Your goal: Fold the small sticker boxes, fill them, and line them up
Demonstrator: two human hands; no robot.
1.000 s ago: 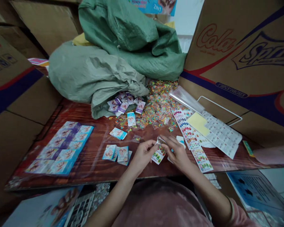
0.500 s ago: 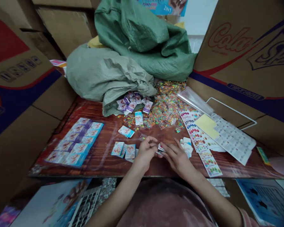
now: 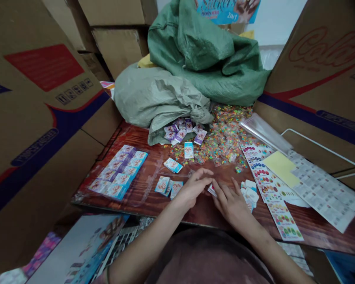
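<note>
My left hand (image 3: 193, 187) and my right hand (image 3: 230, 199) meet over the wooden table (image 3: 144, 197), fingers stretched and pressing down on a small folded sticker packet (image 3: 212, 190) that peeks out between them. Right of my right hand lies a little heap of white cut pieces (image 3: 249, 192). Left of my left hand lie three small blue boxes (image 3: 168, 186), with another blue box (image 3: 173, 165) farther back. Long nail-sticker sheets (image 3: 269, 189) stretch along the right.
A neat block of blue boxes (image 3: 118, 177) sits at the table's left. Behind it, green sacks (image 3: 177, 79) spill purple boxes (image 3: 182, 132) beside a heap of coloured candy packets (image 3: 225, 136). Tall cardboard cartons (image 3: 41, 118) wall in both sides.
The hands lowered the sticker piece from a raised pinch to the tabletop and now press it flat. The camera swung left, so everything sits further right in the picture.
</note>
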